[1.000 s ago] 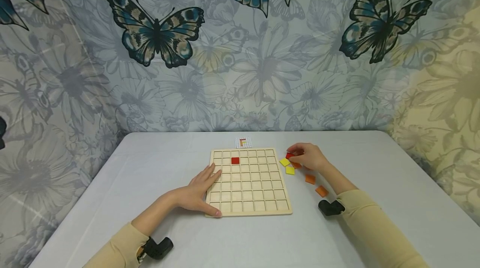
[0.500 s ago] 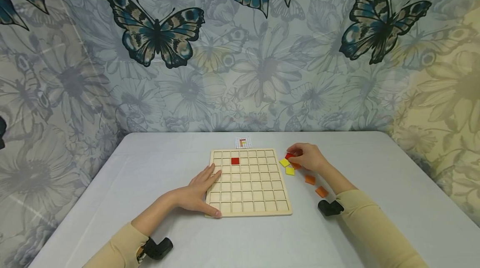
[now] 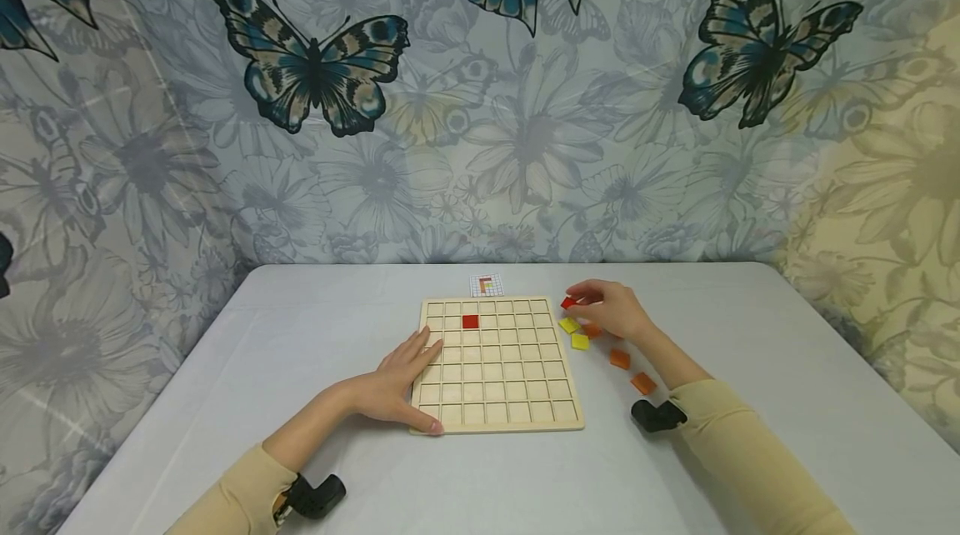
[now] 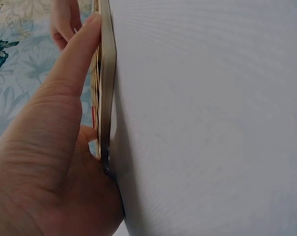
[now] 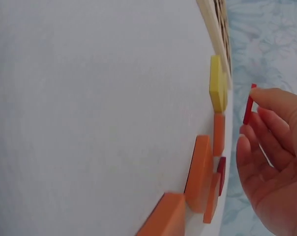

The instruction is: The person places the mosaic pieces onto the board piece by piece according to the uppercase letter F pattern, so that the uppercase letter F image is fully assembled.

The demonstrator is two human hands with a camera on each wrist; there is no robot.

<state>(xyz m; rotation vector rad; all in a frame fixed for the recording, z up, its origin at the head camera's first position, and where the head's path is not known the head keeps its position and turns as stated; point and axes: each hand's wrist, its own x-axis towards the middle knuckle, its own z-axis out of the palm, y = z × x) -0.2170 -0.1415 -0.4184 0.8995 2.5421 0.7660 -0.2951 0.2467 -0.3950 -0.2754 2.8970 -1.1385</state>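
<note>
My left hand lies spread over the left edge of a wooden grid board, fingers on its top and thumb at the near left corner. One red square tile sits in a cell of the board's second row. Beyond the board's right side, my right hand pinches another red tile between thumb and fingers, raised above the table in the right wrist view. Below that hand lie two yellow tiles and several orange tiles. A further red tile shows among them in the right wrist view.
A small card printed with a coloured grid pattern lies behind the board. The white-covered table reaches back to a wall hanging with butterflies and flowers. Each wrist carries a black camera.
My right hand has lifted the red tile from the loose tiles and moved slightly left and away, towards the board. My left hand and the board have stayed put.
</note>
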